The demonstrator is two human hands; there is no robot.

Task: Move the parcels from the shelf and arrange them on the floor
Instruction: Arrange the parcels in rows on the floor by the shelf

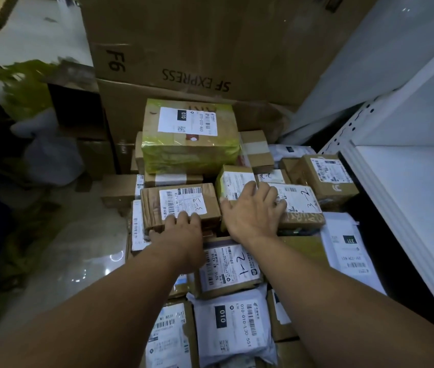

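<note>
Parcels lie packed together on the floor beside the white shelf, stacked against a big brown carton printed SF EXPRESS; the left hand grips the near edge of a taped brown box marked 3-3, fingers curled over it; the right hand lies flat, fingers spread, on a neighbouring box marked 3-2; a green-taped box sits behind.
</note>
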